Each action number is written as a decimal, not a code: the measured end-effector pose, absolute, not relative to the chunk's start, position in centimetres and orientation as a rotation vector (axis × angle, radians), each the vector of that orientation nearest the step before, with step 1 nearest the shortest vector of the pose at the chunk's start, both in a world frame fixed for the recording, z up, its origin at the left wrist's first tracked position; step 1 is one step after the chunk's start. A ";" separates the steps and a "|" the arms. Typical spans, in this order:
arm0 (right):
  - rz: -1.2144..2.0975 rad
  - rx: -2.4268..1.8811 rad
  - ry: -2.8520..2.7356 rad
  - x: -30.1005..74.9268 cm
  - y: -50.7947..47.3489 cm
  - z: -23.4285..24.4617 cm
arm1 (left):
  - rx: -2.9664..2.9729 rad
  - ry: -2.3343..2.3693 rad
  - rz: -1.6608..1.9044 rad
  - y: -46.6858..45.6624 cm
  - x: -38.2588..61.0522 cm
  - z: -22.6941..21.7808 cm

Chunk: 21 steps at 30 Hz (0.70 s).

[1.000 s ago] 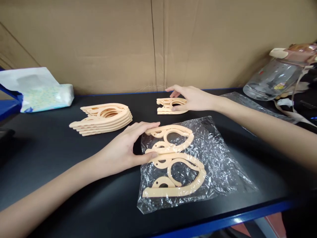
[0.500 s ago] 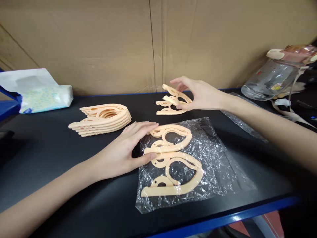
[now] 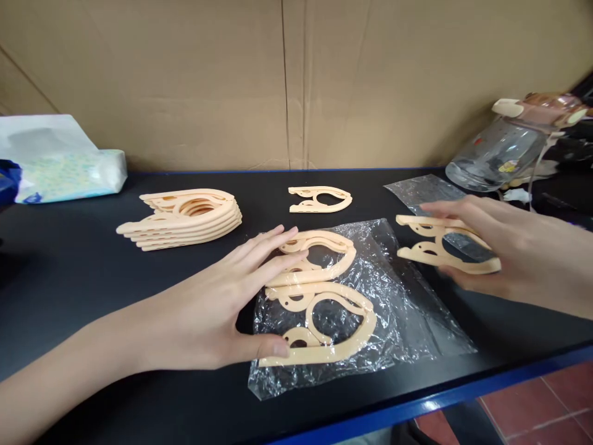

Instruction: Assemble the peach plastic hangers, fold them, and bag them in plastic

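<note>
My left hand [image 3: 227,303] lies with fingers spread on the left side of a clear plastic bag [image 3: 407,315], thumb against the lower of two peach folding hangers [image 3: 324,309] lying on it. My right hand [image 3: 504,259] grips one peach hanger [image 3: 440,247] above the table, to the right of the bag. One single hanger [image 3: 319,199] lies flat behind the bag. A stack of several hangers [image 3: 185,217] sits to the left.
A tissue pack [image 3: 65,168] lies at the back left. A clear water bottle [image 3: 504,148] lies on its side at the back right, with another plastic bag [image 3: 421,188] beside it. Cardboard lines the back wall. The black table's blue front edge [image 3: 463,395] runs near the bag.
My right hand lifted one hanger off the small pile at the back and carried it right and toward me. My left hand slid down the bag's left side, its thumb now at the lower hanger.
</note>
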State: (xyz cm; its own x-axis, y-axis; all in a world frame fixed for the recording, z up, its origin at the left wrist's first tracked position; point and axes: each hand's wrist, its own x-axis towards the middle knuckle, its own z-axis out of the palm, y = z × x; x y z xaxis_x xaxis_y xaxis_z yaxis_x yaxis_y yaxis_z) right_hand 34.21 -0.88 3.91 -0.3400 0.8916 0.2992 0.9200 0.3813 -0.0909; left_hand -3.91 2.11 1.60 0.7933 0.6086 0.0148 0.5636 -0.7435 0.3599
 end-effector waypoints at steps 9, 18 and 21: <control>0.045 -1.346 -2.659 32.3 -3.7 3.1 | 2.605 0.883 -0.023 1.9 -3.7 1.7; 0.279 -1.146 -2.646 29.3 -3.5 1.7 | 2.607 0.845 0.004 2.0 -3.9 1.6; 0.316 -1.216 -2.649 30.3 -3.2 1.7 | 2.623 0.853 -0.010 1.6 -3.8 1.5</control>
